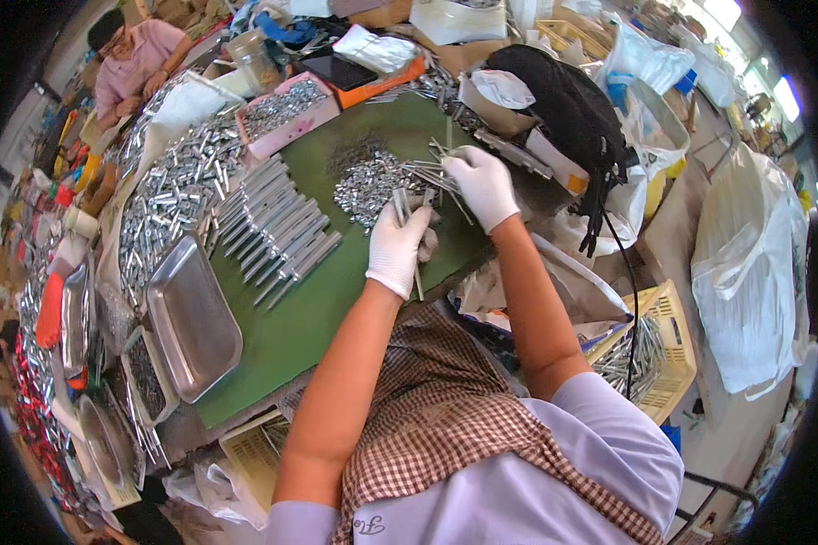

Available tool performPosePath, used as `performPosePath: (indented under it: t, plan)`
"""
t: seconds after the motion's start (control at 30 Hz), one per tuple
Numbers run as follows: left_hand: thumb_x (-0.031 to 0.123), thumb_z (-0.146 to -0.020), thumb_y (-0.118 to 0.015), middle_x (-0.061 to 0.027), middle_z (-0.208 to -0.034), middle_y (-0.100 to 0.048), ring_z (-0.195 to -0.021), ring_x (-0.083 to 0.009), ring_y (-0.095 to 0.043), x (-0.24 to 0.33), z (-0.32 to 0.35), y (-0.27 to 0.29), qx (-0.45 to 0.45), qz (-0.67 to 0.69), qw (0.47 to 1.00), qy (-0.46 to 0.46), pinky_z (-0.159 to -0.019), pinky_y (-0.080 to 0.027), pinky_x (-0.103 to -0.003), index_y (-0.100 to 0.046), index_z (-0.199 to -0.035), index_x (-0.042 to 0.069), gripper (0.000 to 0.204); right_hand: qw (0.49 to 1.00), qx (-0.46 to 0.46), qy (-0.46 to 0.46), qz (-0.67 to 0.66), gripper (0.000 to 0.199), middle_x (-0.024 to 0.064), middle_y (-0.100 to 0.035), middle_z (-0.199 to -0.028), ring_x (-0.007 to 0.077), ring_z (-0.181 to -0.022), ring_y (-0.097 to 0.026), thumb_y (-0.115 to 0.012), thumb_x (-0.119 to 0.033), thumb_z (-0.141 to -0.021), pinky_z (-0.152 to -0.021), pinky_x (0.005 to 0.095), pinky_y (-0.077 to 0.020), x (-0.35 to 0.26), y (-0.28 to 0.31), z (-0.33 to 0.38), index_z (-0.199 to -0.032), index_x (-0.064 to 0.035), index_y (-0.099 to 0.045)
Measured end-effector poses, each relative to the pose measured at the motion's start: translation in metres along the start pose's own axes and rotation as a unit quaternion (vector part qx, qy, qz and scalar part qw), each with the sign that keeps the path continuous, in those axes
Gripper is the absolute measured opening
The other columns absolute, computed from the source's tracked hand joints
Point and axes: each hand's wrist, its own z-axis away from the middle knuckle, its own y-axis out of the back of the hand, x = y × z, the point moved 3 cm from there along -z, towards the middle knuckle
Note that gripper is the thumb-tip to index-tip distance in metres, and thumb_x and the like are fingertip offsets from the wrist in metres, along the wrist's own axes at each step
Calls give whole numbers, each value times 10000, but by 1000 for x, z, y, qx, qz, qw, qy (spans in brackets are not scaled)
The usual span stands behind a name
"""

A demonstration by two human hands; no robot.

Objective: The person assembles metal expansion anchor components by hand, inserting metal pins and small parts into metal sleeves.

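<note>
My left hand (396,250), in a white glove, is closed on a short silver metal tube (400,202) that pokes up past the thumb. Below that hand a thin rod end (418,283) shows; whether it is gripped there cannot be told. My right hand (483,188), also gloved in white, pinches at a loose bunch of thin metal rods (438,174). Just left of the rods lies a heap of small shiny metal pieces (365,193) on the green mat (273,341). Further left, assembled-looking metal rods (277,238) lie side by side in a slanted row.
At the left is a bare steel tray (194,318) beside a large heap of metal sleeves (168,195). A pink box (291,113) of small parts stands behind. A black bag (563,113) sits back right, a yellow crate (677,350) lower right. Another person (136,64) sits far left.
</note>
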Motion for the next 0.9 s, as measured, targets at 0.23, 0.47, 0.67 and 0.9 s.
performPosePath:
  t: [0.23, 0.47, 0.67, 0.9]
  plan:
    - [242, -924, -636, -11, -788, -620, -581, -91, -539, -4, 9, 5, -4, 46, 998, -30, -475, -442, -250, -576, -1116, 68, 265, 979, 119, 145, 76, 258, 136, -662, -1034, 256, -972, -618, -678, -141, -844, -901, 352, -470, 25, 3, 41, -1064, -6, -664]
    - [202, -920, -600, 8, -627, -512, -467, -71, -459, 20, 127, 54, 17, 72, 994, -85, -396, -352, -240, -537, -953, 36, 181, 968, 88, 116, 207, 314, 152, -670, -1123, 276, -998, -646, -525, -260, -981, -869, 357, -479, 44, 13, 34, -1135, -9, -635]
    - [151, -942, -589, 47, -693, -465, -507, -42, -387, -54, 288, 176, 261, 178, 948, -45, -417, -283, -187, -562, -1283, 32, 363, 946, 67, 135, 287, 384, 148, -667, -1125, 308, -1000, -636, -468, -331, -997, -863, 377, -473, 31, 10, 32, -1162, -22, -625]
    - [86, -904, -630, 7, -815, -605, -632, -104, -566, -160, 449, 346, 646, 347, 643, -223, -514, -461, -220, -590, -1030, 98, 133, 929, 52, 136, 339, 411, 143, -656, -1151, 311, -1023, -624, -449, -359, -994, -871, 388, -463, 30, 6, 33, -1193, -40, -614]
